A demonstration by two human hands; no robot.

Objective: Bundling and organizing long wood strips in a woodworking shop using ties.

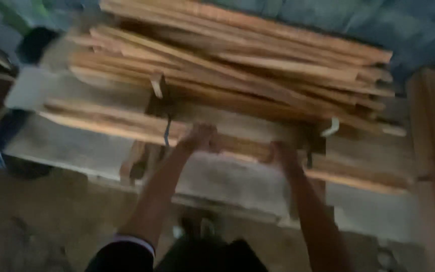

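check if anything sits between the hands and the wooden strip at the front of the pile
Nothing visible does. The left hand and right hand already rest on the front wooden strip at the near edge of the pile of strips. The picture is blurred, so finger grip is unclear.

slats [237, 75] on bench [66, 143] | hands [202, 137] at front edge

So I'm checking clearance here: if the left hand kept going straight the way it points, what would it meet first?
The left hand is already at the front planks. Straight on, it would likely meet the pile of long wooden slats lying across the pallet, though blur leaves depth unclear.
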